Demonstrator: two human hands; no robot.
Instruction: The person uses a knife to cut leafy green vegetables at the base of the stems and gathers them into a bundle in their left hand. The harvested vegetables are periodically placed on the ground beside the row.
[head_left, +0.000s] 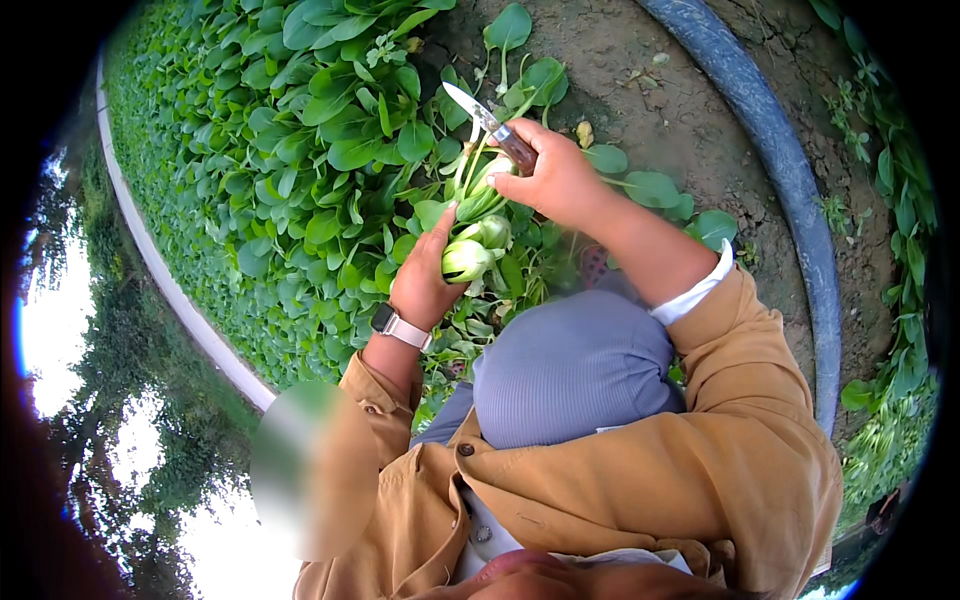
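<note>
My right hand (551, 176) grips a knife (491, 124) by its brown wooden handle, the silver blade pointing up and left over the plants. The same hand's fingers and thumb also close on a leafy green (480, 191) with pale stems. My left hand (427, 277), with a watch on its wrist, is around pale-based heads of leafy greens (466, 260), their cut-looking ends towards me. Its index finger reaches up to the green at my right hand. The left palm and the far side of the bunch are hidden.
Dense leafy greens (315, 172) grow on the left. At the right, a thick blue-grey hose (787, 150) curves across cracked soil (637, 97), with more plants (907, 247) beyond. My bent knee (570, 367) is just below the hands. A pale path edge (172, 292) runs at far left.
</note>
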